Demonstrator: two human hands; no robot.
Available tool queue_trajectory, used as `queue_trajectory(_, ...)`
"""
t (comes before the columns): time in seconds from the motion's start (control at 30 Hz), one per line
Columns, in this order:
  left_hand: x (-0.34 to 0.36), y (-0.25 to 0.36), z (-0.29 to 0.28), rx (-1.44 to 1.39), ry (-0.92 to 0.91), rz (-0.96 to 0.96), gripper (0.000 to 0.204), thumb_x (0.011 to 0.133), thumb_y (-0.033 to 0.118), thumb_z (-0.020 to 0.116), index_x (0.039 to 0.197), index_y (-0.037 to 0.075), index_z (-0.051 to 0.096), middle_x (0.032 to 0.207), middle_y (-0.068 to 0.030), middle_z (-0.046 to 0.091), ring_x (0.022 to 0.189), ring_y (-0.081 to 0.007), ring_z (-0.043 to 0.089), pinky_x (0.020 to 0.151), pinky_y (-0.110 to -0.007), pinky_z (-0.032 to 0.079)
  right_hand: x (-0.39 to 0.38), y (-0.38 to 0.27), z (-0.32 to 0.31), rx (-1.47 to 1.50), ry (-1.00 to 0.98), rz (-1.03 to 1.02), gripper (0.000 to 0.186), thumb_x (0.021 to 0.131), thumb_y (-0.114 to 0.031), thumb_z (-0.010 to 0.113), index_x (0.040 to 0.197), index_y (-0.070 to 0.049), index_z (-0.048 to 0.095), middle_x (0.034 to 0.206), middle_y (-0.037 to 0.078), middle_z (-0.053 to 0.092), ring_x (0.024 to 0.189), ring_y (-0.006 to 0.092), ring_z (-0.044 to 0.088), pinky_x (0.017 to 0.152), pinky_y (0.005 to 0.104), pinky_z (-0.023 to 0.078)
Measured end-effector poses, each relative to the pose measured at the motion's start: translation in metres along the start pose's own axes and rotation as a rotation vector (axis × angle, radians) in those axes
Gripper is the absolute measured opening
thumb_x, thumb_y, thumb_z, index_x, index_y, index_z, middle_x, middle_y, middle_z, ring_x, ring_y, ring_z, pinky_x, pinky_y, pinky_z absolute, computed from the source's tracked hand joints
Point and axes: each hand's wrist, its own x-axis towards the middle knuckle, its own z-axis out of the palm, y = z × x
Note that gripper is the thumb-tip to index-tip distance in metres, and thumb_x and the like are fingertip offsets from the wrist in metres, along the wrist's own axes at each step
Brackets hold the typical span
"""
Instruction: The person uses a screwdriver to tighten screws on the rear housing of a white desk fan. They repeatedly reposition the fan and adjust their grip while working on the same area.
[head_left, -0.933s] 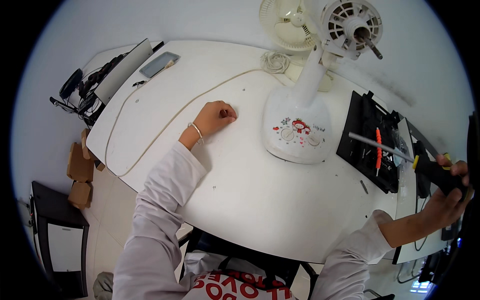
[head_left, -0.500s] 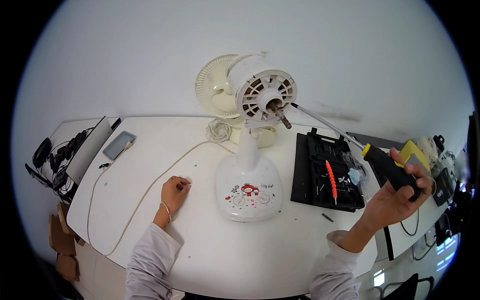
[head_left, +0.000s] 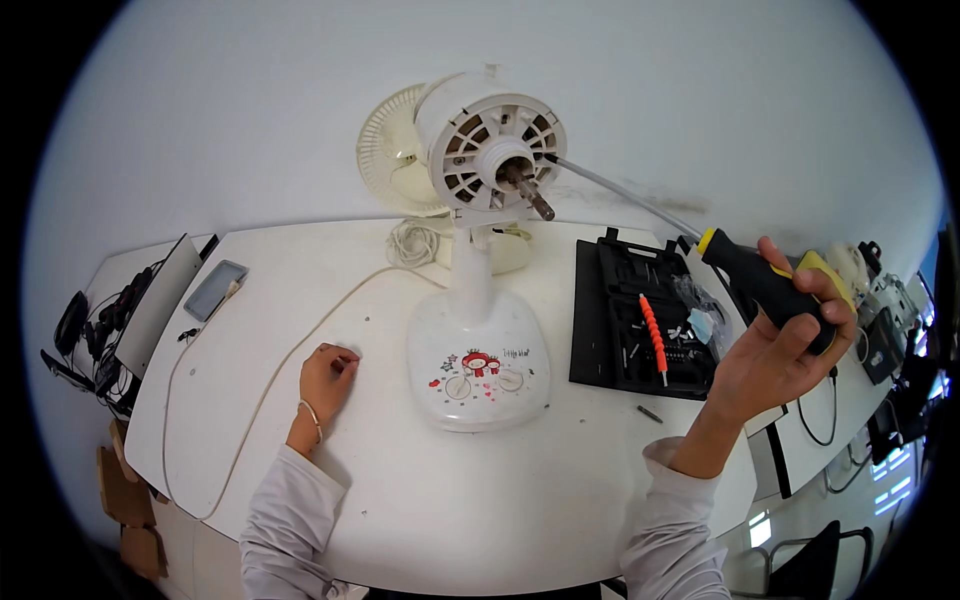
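A white desk fan without its front guard stands on the table; its round motor housing (head_left: 492, 155) has a slotted face and a metal shaft sticking out. My right hand (head_left: 775, 350) grips the black and yellow handle of a long screwdriver (head_left: 625, 194). The screwdriver's tip meets the right side of the slotted face; the slots hide its very end. Left of the fan base (head_left: 480, 365), my left hand (head_left: 325, 382) rests on the tabletop, fingers loosely bent and thumb apart from them. I see nothing held there.
A black tool case (head_left: 590, 345) lies open right of the fan, with an orange spiral rod (head_left: 653, 335) across it. Near it lies a small dark bit (head_left: 650, 413). Behind stand a cream fan blade and guard (head_left: 385, 150). A cord (head_left: 300, 355) curves past a grey tray (head_left: 214, 290).
The view has shifted, so the fan sits further left and higher. The screwdriver tip has come from beside the housing's rim onto its slotted face. My left thumb and fingers have parted slightly.
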Motion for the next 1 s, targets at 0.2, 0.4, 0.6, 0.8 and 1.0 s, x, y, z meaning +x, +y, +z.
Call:
queue_trajectory(0.2,0.000,-0.001,0.000,0.033,0.011,0.029,0.007,0.077,0.002,0.067,0.084,0.003,0.068,0.081,-0.0090,0.061,0.066,-0.0183,0.059,0.064,-0.029,0.049,-0.002,0.003,0.001,0.008,-0.016,0.019,0.037,0.090,-0.033,0.063,0.102,-0.010,0.037,0.098,0.014,0.058,0.090,0.0404,0.066,0.085,0.0543,0.054)
queue_trajectory(0.4,0.000,0.000,-0.001,0.023,0.000,0.011,0.009,0.077,0.001,0.067,0.085,0.002,0.068,0.081,-0.0091,0.061,0.066,-0.0172,0.058,0.064,-0.028,0.049,-0.004,0.005,0.004,0.012,-0.024,0.009,0.034,0.091,-0.031,0.061,0.102,-0.010,0.037,0.099,0.014,0.058,0.090,0.0394,0.066,0.086,0.0534,0.054)
queue_trajectory(0.6,-0.001,0.001,-0.002,0.029,0.000,0.034,0.009,0.077,0.001,0.066,0.085,0.003,0.068,0.081,-0.0092,0.060,0.066,-0.0178,0.059,0.064,-0.028,0.049,-0.004,0.006,0.005,0.035,-0.004,0.049,0.032,0.093,-0.029,0.059,0.103,-0.009,0.037,0.104,0.016,0.056,0.095,0.0409,0.065,0.085,0.0516,0.056)
queue_trajectory(0.8,-0.001,0.000,-0.002,0.023,-0.001,0.039,0.009,0.077,0.000,0.064,0.085,0.003,0.068,0.082,-0.0099,0.060,0.066,-0.0187,0.058,0.064,-0.029,0.049,-0.001,0.012,0.007,0.087,0.092,0.202,0.034,0.093,-0.030,0.059,0.106,-0.007,0.038,0.110,0.017,0.054,0.099,0.0434,0.062,0.083,0.0475,0.058)
queue_trajectory(1.0,-0.001,-0.002,-0.001,0.030,-0.001,0.062,0.011,0.077,-0.001,0.063,0.086,0.004,0.068,0.082,-0.0101,0.059,0.067,-0.0198,0.059,0.064,-0.030,0.049,0.001,0.016,0.006,0.102,0.155,0.305,0.037,0.091,-0.032,0.061,0.106,-0.006,0.039,0.111,0.017,0.053,0.101,0.0432,0.062,0.081,0.0418,0.060)
